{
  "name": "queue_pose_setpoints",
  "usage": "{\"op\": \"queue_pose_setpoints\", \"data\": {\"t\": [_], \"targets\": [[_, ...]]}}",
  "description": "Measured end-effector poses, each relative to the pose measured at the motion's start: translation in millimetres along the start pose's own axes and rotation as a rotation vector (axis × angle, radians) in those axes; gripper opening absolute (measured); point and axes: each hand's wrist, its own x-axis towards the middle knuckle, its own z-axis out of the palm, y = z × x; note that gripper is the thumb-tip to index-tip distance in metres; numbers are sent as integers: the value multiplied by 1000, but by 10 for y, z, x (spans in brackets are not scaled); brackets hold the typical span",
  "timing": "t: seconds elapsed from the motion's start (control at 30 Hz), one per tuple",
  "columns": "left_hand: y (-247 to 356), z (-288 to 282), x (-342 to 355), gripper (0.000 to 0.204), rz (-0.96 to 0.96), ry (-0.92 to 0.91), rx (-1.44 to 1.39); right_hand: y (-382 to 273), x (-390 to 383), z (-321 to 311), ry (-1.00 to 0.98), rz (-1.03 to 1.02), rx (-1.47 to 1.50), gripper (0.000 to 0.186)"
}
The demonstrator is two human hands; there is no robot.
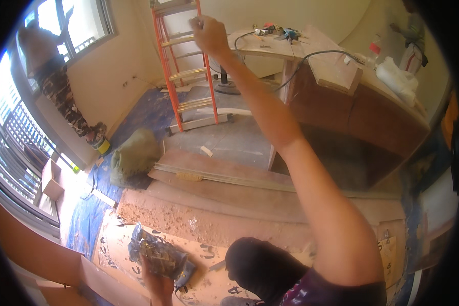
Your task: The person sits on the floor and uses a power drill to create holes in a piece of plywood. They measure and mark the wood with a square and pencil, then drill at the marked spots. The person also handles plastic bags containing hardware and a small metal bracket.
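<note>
My left hand (157, 281) grips a dusty power tool (163, 255) with clear, bluish plastic around its upper end; its exact kind is hard to make out. The tool is over a printed tan board (209, 279) scattered with debris. Raised high in front of me, my right hand (210, 36) is curled into a fist, with nothing visible sticking out of it. In the picture it overlaps an orange stepladder (176, 76) standing farther off. Between my arms, low in the picture, is a rounded black shape (260, 268) beside my dark printed shirt.
Stacked wooden sheets (214, 178) lie ahead. A curved wooden counter (362, 109) carries tools (289, 33), a black cable and a white jug (397, 79). A green cloth heap (135, 157) lies on blue floor sheeting. One person (61, 84) stands by the window, another (412, 41) at far right.
</note>
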Motion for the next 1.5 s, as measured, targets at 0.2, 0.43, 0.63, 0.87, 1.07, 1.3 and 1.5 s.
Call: {"op": "queue_pose_setpoints", "data": {"t": [0.2, 0.43, 0.63, 0.87, 1.07, 1.3, 1.5], "targets": [[40, -47, 20, 40, 172, 94, 202, 50, -55, -105, -196, -130, -68, 31], [-30, -313, 170, 42, 255, 228, 226, -1736, -3197, -450, -1485, 75, 736, 40], [141, 34, 125, 54, 150, 117, 299, -1895, -4255, -317, -1439, 627, 949, 44], [-6, -365, -57, 47, 149, 205, 220, -2185, -4495, -384, -1150, 410, 660, 33], [-120, -443, -10, 43, 39, 173, 183, -2163, -4703, -218, -957, 263, 733, 22], [-289, -225, 74, 43, -12, 260, 355, -2250, -4906, -330, -995, 368, 635, 18], [-268, -300, 69, 53, -119, 172, 152, -2232, -5120, -333, -983, 503, 761, 8]]}}
